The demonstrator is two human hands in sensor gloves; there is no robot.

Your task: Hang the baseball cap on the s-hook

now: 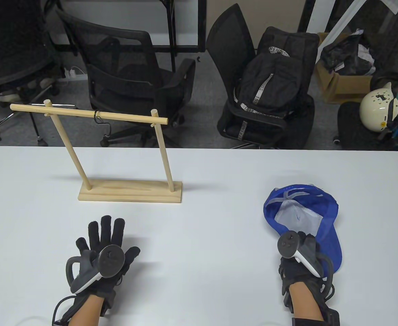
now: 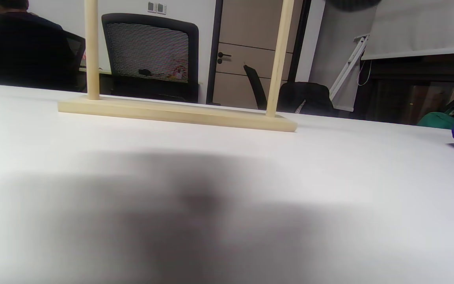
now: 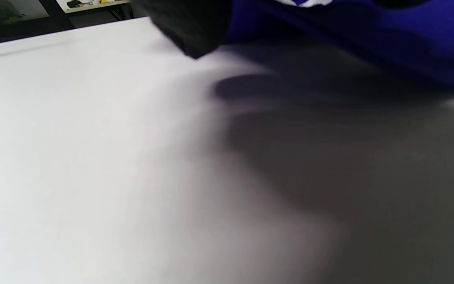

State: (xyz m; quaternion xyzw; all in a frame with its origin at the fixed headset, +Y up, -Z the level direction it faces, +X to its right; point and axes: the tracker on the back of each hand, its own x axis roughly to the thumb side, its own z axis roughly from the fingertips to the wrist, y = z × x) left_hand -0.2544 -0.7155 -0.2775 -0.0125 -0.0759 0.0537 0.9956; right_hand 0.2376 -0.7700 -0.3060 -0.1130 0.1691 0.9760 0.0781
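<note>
Table view, right hand (image 1: 299, 253) gripping blue cap (image 1: 304, 212), left hand (image 1: 102, 249) flat

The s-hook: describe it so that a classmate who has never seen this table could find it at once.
Start at the white table and find the wooden rack standing on its left half. Follow the rack's top bar towards its middle. The hook is the small black wire curl hanging there, the only dark thing on the pale wood.

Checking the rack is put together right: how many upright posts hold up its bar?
2. The left post rises from the base's left end; the right post rises near its right end. Both lean left under the bar.
</note>
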